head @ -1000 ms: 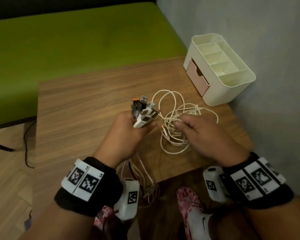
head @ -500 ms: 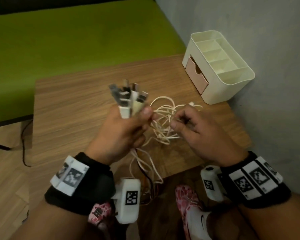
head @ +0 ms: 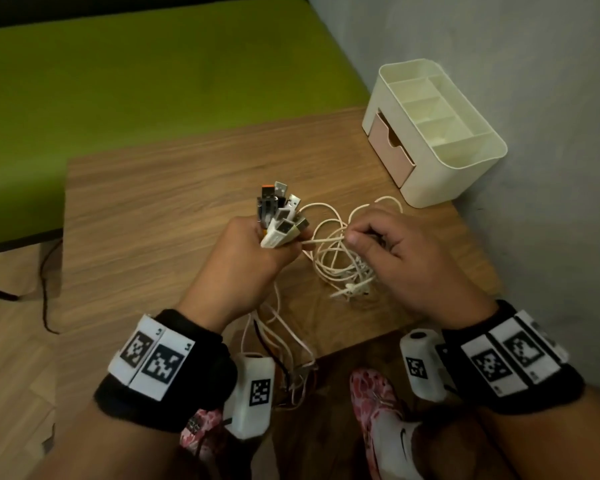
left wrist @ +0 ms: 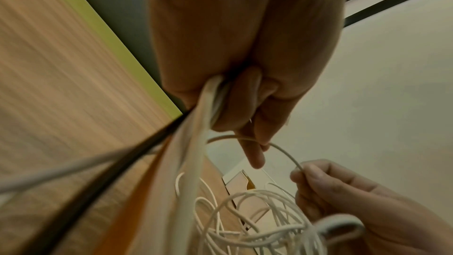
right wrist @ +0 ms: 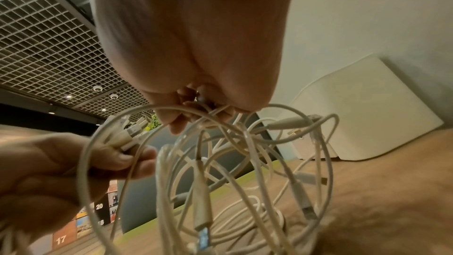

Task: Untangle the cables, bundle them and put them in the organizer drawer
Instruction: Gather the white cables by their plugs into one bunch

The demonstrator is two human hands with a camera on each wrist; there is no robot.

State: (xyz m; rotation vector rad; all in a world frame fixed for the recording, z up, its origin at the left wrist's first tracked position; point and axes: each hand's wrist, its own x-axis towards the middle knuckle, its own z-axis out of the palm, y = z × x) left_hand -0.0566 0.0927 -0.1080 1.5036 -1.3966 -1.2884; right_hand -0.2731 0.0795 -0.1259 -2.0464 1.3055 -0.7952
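From the head view the wooden table fills the middle, with a green surface behind it and a grey wall to the right; only this view shows the whole cream organizer at the table's far right corner against the wall, its pink drawer facing the hands and pushed in. The right wrist view adds what the head view lacks: a gridded ceiling with small round fittings, and the organizer seen as a plain pale block behind the cable loops. The left hand is fisted round a bunch of USB plugs that stick up out of it, and the left wrist view shows white, black and orange cords running out of the bottom of that fist, which the head view half hides behind the wrist. The right hand pinches a strand of the white cable tangle, which lies on the table between the two hands; in the right wrist view the loops hang from the fingertips and block much of the table
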